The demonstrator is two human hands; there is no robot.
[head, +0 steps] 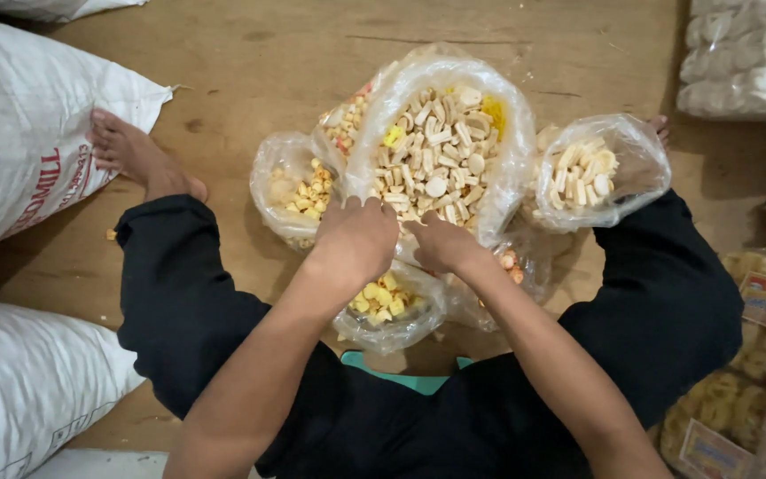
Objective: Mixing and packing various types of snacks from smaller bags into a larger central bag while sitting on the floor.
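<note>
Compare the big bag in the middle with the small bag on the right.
The big middle bag is much larger than the small right bag. Both hands, left hand and right hand, touch the middle bag's near edge; the right bag lies untouched. Both are clear plastic, open, holding pale cracker pieces.

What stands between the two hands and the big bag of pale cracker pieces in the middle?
Nothing visible. The left hand and right hand already rest on the near rim of the big clear bag, touching the pale pieces. The smaller bags sit beside it.
</note>
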